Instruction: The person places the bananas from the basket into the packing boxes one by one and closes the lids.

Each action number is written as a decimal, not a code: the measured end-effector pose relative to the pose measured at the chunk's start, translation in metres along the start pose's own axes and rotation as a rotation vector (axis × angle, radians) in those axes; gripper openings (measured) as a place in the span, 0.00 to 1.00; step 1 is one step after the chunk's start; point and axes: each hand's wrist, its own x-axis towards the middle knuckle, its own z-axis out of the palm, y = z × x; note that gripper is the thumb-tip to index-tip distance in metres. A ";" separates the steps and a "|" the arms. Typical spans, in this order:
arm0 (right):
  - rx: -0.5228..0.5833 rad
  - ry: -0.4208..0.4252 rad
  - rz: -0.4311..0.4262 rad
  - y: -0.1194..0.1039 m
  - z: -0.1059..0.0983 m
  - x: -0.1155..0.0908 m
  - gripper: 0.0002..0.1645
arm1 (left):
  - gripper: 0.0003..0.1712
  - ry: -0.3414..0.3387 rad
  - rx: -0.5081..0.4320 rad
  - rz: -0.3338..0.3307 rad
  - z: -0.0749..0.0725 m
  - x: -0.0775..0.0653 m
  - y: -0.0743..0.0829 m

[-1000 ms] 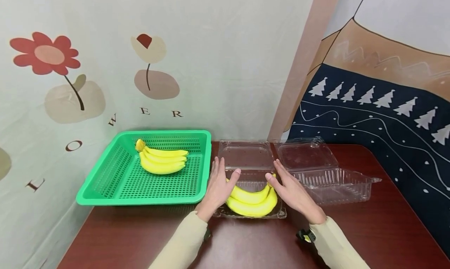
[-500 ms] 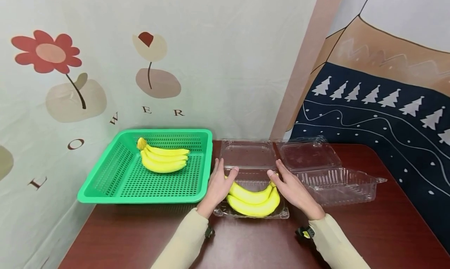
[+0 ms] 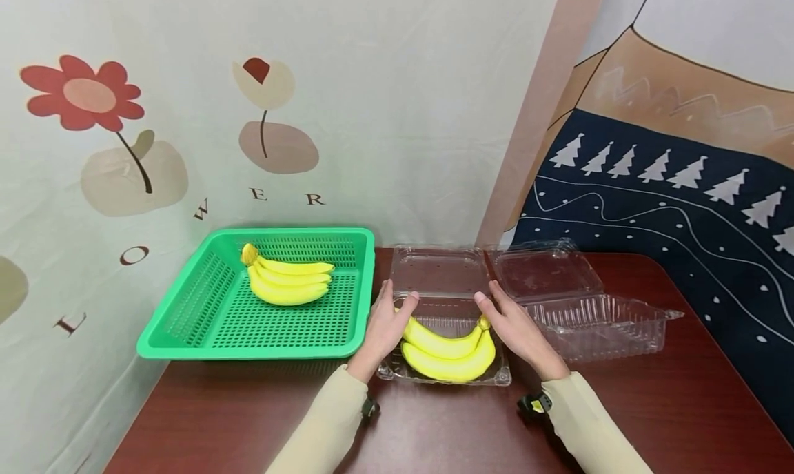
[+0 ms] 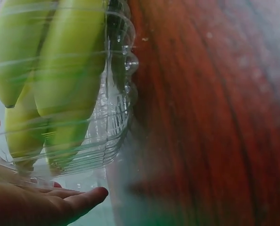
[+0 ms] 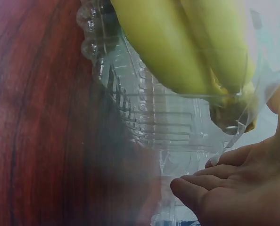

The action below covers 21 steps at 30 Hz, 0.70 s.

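A bunch of yellow bananas (image 3: 449, 360) lies in a clear plastic clamshell container (image 3: 443, 382), whose lid (image 3: 440, 271) is folded back toward the wall. My left hand (image 3: 383, 331) lies along the container's left side, fingers straight and thumb over the rim by the banana tips. On the opposite side my right hand (image 3: 520, 331) mirrors it, its thumb near the stem. In the left wrist view the bananas (image 4: 69, 61) show through the ribbed wall, with fingers under the edge. The right wrist view shows straight fingers beside the container wall (image 5: 163, 117).
To the left stands a green plastic basket (image 3: 248, 353) with another bunch of bananas (image 3: 288, 281) in it. A second clear clamshell container (image 3: 602, 329) sits open at the right. Behind the brown table (image 3: 446, 433) hangs a printed cloth (image 3: 403, 116).
The hands and container hold almost the same place. My right thumb has shifted slightly off the banana stem, which shows more fully now. The view has turned a little.
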 end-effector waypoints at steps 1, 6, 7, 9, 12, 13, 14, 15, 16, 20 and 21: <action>0.007 0.002 0.001 0.000 0.000 0.000 0.52 | 0.47 -0.001 -0.003 0.001 0.000 0.000 0.000; 0.071 0.039 -0.003 0.002 0.002 -0.002 0.51 | 0.47 0.018 -0.026 0.024 0.000 -0.001 -0.002; 0.081 0.048 -0.004 0.002 0.001 -0.002 0.50 | 0.47 0.022 -0.032 0.025 -0.001 -0.001 -0.001; 0.095 0.066 -0.006 0.002 0.001 -0.004 0.49 | 0.47 0.031 -0.043 0.027 -0.001 -0.002 0.000; 0.119 0.099 -0.004 0.002 0.000 -0.006 0.48 | 0.47 0.043 -0.054 0.037 -0.001 -0.004 0.001; 0.127 0.111 -0.006 0.002 -0.001 -0.007 0.47 | 0.47 0.048 -0.057 0.041 0.000 -0.004 0.001; 0.138 0.124 -0.007 0.003 -0.001 -0.007 0.46 | 0.47 0.056 -0.057 0.050 0.000 -0.004 0.001; 0.149 0.137 -0.010 0.003 -0.002 -0.007 0.46 | 0.47 0.064 -0.056 0.060 0.000 -0.004 0.001; 0.164 0.149 -0.011 0.002 -0.003 -0.007 0.45 | 0.47 0.072 -0.050 0.067 0.000 -0.004 0.002; 0.217 0.178 -0.010 0.001 -0.006 -0.007 0.44 | 0.47 0.103 -0.025 0.083 0.002 -0.005 0.005; 0.231 0.182 -0.008 0.001 -0.007 -0.007 0.43 | 0.48 0.108 -0.023 0.083 0.002 -0.005 0.006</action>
